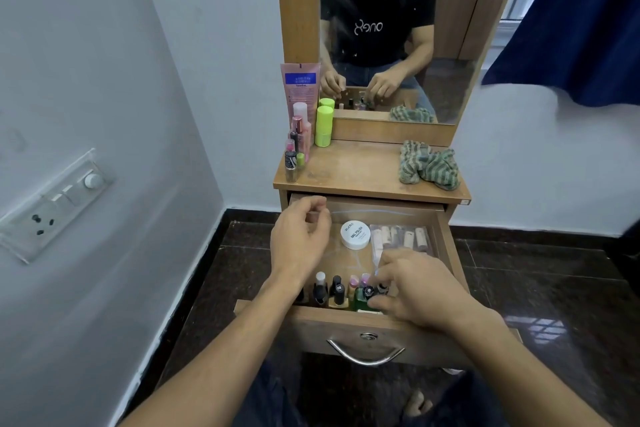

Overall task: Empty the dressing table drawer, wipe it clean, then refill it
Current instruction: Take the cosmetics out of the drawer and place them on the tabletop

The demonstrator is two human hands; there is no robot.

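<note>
The dressing table's counter (363,170) stands below a tall mirror (450,28). Its drawer (446,239) is pulled well out towards the person, steel handle (365,355) at the front. A crumpled green striped cloth (427,165) lies on the counter's right side, well apart from a cluster of bottles along the left edge: a pink tube (300,87), lime-green containers (324,125) and some small vials.

Inside the drawer, a clear packet of pale tubes (401,237) lies at the back right, with a white nail polish jar (355,235) just beside it. A row of nail polish bottles (337,291) stands upright against the front wall.

These bottles are probably small, light, hard glass, slick and easily toppled against their neighbours. Each is best taken by the cap or neck and lifted straight up. The packet looks soft and floppy, and the jar suits a grip across its lid.

The right hand (415,288) is over the row's right end, its fingers (391,262) narrowed with the thumb about the dark cap of a small green bottle (360,295). The left hand (299,239) hovers over the drawer's back left with its fingers loosely curled; whether they pinch anything I cannot tell, as that spot is blurred.
</note>
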